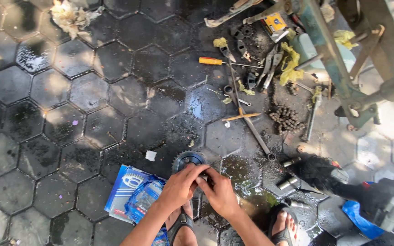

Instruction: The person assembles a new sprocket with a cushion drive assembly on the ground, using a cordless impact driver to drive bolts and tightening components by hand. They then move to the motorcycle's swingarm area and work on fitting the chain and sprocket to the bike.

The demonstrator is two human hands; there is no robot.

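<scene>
Two hands meet over a toothed sprocket [187, 160] that lies on the dark, wet hexagon paving [69, 91], just ahead of the person's sandalled feet. The left hand [181, 187] curls its fingers over the near edge of the sprocket, and the right hand [220, 193] presses in from the other side, fingertips bunched on something small and dark between them; what that piece is cannot be told, since the fingers hide it. Both grips look closed and firm.

To do this well, I would judge that the sprocket should be pinned steady with one hand while the other works the small part squarely, as oily metal slips easily.

The sprocket is a round disc, so it has no long axis in its plane; it seems to lie nearly flat, its face turned up, the far teeth showing beyond the knuckles.

Just left lies a blue and white parts packet [131, 191]. Farther off are a long steel bar [249, 118], an orange-handled screwdriver [210, 60], a heaped chain [287, 118] and yellow rags [290, 64].
</scene>
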